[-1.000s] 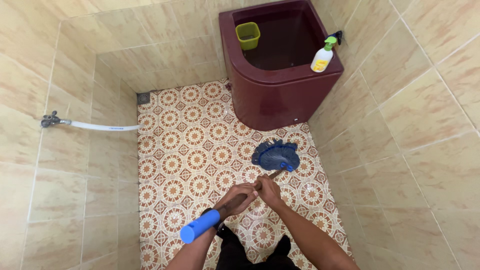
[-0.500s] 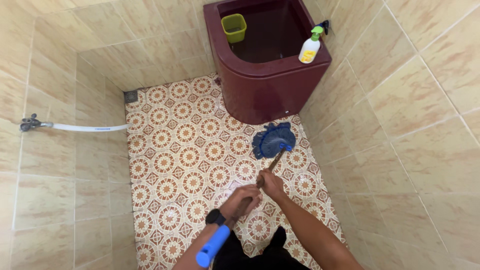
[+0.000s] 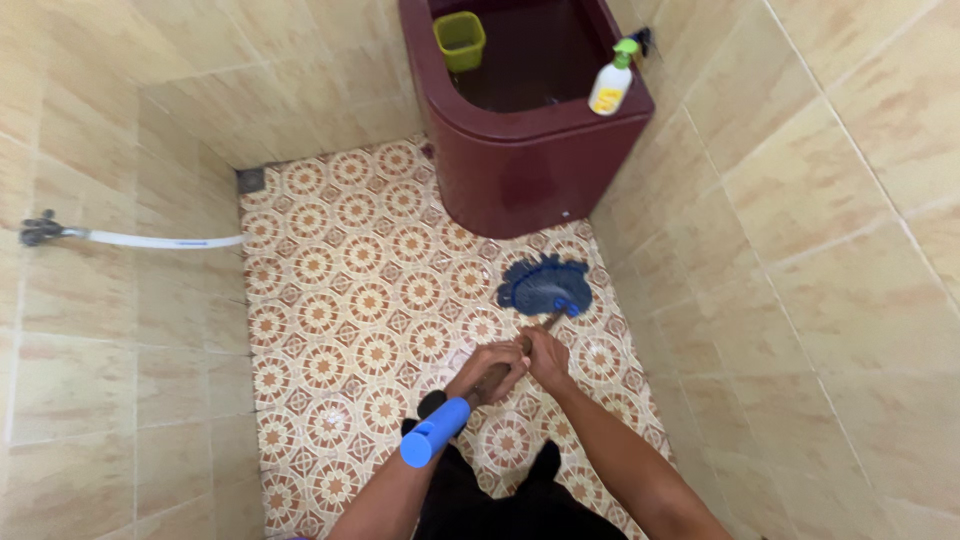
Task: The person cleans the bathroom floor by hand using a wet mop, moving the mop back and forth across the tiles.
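Both my hands grip the wooden shaft of a mop. My left hand (image 3: 485, 370) holds it nearer the blue plastic handle end (image 3: 434, 432), and a dark watch sits on that wrist. Just ahead, my right hand (image 3: 545, 358) closes on the shaft toward the head. The blue mop head (image 3: 545, 285) lies spread on the patterned floor tiles (image 3: 340, 290) near the right wall, a short way in front of the dark red water tub (image 3: 530, 170).
A green scoop (image 3: 459, 40) sits inside the tub and a white spray bottle with a green nozzle (image 3: 611, 85) stands on its rim. A tap with a white hose (image 3: 150, 240) runs along the left wall. A floor drain (image 3: 250, 180) lies in the far left corner.
The mop head was pushed forward toward the tub, then pulled back toward me. Both hands kept their grip, and the view shifted slightly downward and left.
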